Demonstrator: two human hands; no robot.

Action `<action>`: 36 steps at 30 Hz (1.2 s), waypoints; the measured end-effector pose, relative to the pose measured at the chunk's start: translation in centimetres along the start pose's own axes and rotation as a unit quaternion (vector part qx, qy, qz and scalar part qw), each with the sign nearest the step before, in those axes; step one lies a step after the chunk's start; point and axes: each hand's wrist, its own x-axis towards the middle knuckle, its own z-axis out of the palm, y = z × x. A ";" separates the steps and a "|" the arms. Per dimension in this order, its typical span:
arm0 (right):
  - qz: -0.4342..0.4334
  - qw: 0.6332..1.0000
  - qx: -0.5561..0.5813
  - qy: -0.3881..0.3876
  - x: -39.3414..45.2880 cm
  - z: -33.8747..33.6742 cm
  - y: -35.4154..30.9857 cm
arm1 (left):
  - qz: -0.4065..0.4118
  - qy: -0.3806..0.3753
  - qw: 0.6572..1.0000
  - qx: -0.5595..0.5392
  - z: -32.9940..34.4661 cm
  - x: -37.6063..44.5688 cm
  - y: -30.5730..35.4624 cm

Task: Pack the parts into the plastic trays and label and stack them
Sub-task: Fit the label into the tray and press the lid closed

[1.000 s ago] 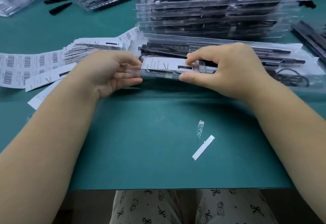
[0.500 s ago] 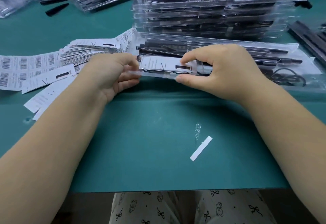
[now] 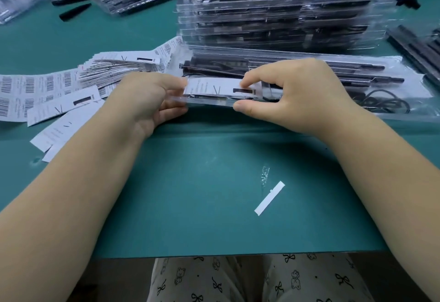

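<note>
Both hands grip the packed tray (image 3: 309,82) (left hand (image 3: 152,101), right hand (image 3: 295,97)), the right forefinger now pressing the label (image 3: 214,87) flat. Labelling looks nearly finished; stacking probably comes next.

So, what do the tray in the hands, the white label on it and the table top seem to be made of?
The tray looks like thin clear plastic, glossy: dark parts show through and its edges glint. The label looks like matte white paper with black print, possibly a sticker. The table top has a dull green, even surface, maybe a rubber or vinyl mat; the picture cannot settle which.
</note>
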 end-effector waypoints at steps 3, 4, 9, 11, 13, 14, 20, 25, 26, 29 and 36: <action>-0.006 1.000 -0.002 0.003 0.0 0.0 0.0 | -0.002 0.003 1.000 0.002 0.0 0.1 -0.1; -0.007 1.000 -0.001 0.005 0.0 0.0 0.0 | -0.002 0.002 1.000 0.002 -0.1 0.1 -0.1; -0.010 0.999 0.041 0.007 0.4 0.4 0.8 | -0.008 -0.042 0.999 0.016 -0.5 0.3 0.1; 0.002 0.999 0.047 0.015 0.7 0.5 1.2 | -0.010 -0.057 0.998 0.015 -0.6 0.3 0.2; 0.029 0.998 0.047 0.033 0.8 0.4 1.6 | -0.013 -0.076 0.997 -0.002 -0.6 0.2 0.2; 0.042 0.997 0.049 0.043 0.8 0.3 1.8 | -0.018 -0.090 0.996 -0.018 -0.6 0.1 0.3; 0.066 0.997 0.020 -0.030 0.8 0.0 2.3 | -0.087 -0.156 0.975 -0.134 -0.7 -0.2 0.7; 0.073 0.992 0.024 -0.100 1.1 0.7 2.5 | -0.088 -0.111 0.989 -0.047 0.4 -0.4 -0.1; 0.078 0.991 0.026 -0.103 1.2 0.8 2.5 | -0.085 -0.102 0.990 -0.040 0.4 -0.3 -0.2; 0.088 0.989 0.021 -0.115 1.3 1.0 2.5 | -0.076 -0.093 0.992 -0.026 0.4 -0.3 -0.2; 0.050 0.998 0.021 -0.045 0.8 0.7 2.2 | -0.058 -0.095 0.993 -0.042 0.5 -0.8 0.0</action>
